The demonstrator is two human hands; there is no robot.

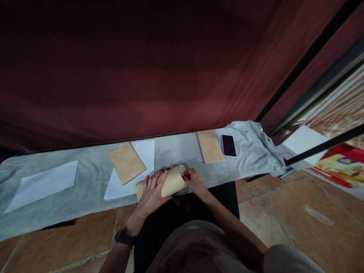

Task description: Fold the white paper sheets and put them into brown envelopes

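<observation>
A brown paper envelope (174,182) bulges upward at the front edge of the cloth-covered bench, its mouth facing right. Spread and pressing flat on its left part is my left hand (152,192), with the thumb against the bulge. At the mouth, my right hand (194,181) pinches a white paper (182,171), of which only a sliver shows inside the envelope; the fingertips are partly hidden there. Another brown envelope (127,163) lies left of my hands on a few white sheets (113,187). Right of them rests one more brown envelope (210,147).
Beside the right envelope lies a phone (229,145). A folded white sheet (42,185) is at the left of the grey cloth (91,159). Behind the bench hangs a dark red curtain (159,83). A black metal bar (327,146) and a red printed box (341,167) are on the right.
</observation>
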